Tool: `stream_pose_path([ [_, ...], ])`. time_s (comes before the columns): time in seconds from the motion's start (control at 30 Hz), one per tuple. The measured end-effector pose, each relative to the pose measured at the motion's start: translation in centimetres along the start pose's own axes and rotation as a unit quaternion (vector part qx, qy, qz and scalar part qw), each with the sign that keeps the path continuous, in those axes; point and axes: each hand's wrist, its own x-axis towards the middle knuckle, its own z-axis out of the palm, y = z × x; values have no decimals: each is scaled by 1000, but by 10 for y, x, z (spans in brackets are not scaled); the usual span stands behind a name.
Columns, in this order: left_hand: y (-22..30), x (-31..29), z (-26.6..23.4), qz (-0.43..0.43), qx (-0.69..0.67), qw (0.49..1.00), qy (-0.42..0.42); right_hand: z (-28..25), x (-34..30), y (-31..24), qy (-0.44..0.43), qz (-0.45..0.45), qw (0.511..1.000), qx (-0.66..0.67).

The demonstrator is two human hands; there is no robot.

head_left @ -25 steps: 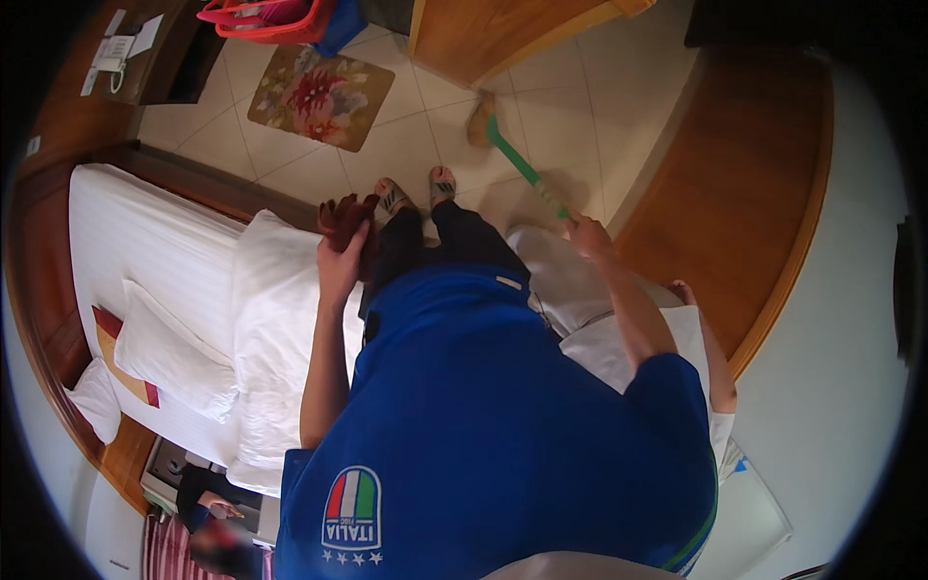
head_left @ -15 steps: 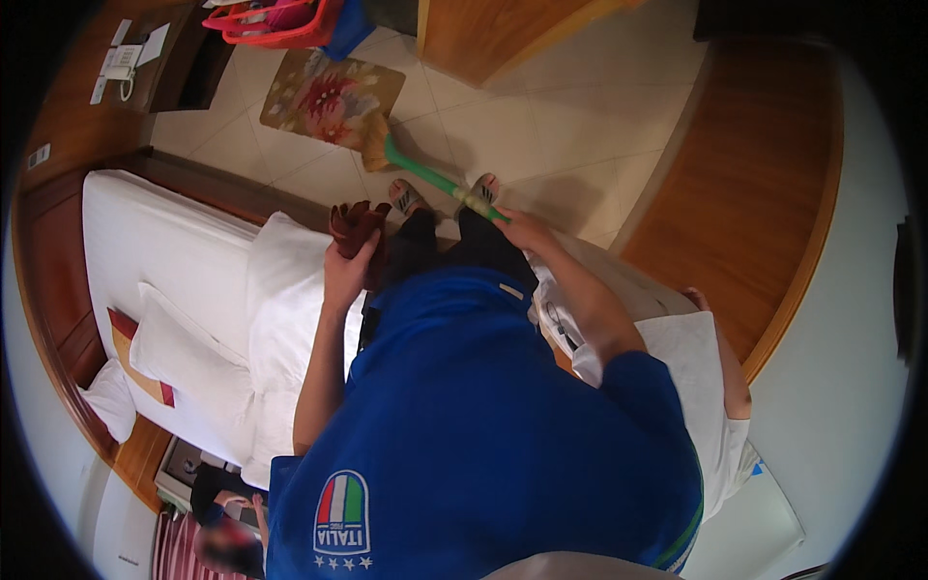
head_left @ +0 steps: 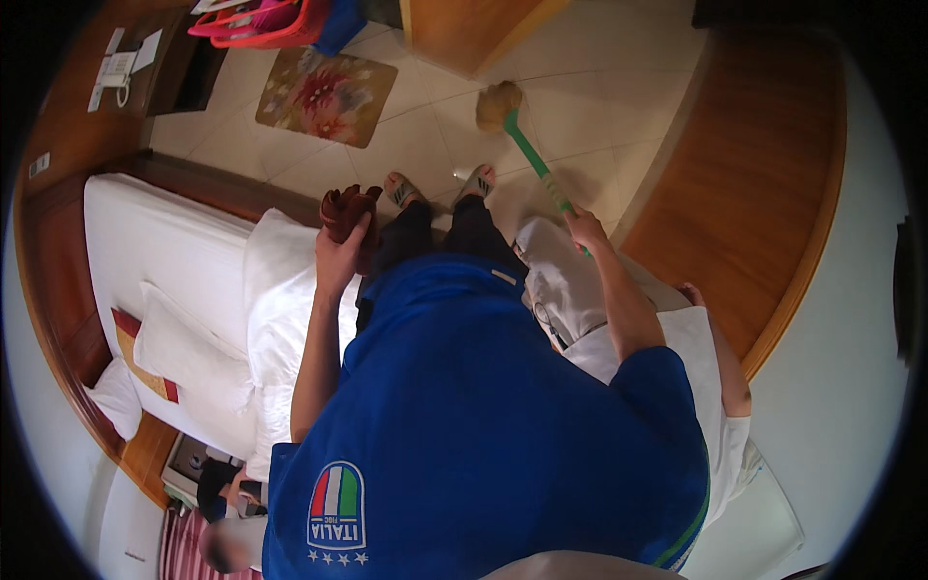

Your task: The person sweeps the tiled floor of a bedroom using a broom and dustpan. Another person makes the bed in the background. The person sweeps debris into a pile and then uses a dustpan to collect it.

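Observation:
My right hand point(head_left: 587, 230) is closed round the green handle of a broom point(head_left: 537, 162). The pale straw-coloured broom head rests on the tiled floor, ahead and to the right of my feet. In my left hand point(head_left: 339, 253) is a bunched reddish-brown cloth point(head_left: 349, 215), gripped at waist height beside the bed. Folds hide its full shape, and part of it hangs below the fingers.
A white-sheeted bed point(head_left: 164, 251) with pillows lies to my left. Ahead is a floral mat point(head_left: 327, 97), with a red basket point(head_left: 280, 24) beyond. A wooden surface point(head_left: 735, 193) runs along the right. One person point(head_left: 715, 367) is close at my right, another point(head_left: 227, 522) behind left.
The broom head has swept from the mat's edge to the right across the tiles. My right hand has moved right with the handle; my left hand has barely shifted.

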Motion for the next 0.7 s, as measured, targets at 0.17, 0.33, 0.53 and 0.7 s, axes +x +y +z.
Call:
stream_pose_path([
  [0.17, 1, 9, 12, -25, -3, 999, -37, -42, -69, -24, -5, -59, 996, -63],
  [0.33, 1, 8, 20, 45, 2, 999, -22, 1, -52, -48, -54, -131, 985, -95],
  [0.53, 33, -7, 5, -32, 45, 998, -9, 99, 39, -58, -143, -110, 984, 7],
  [0.7, 19, 1, -13, -19, 12, 1000, 2, 74, 63, 8, -186, 44, 963, 190],
])
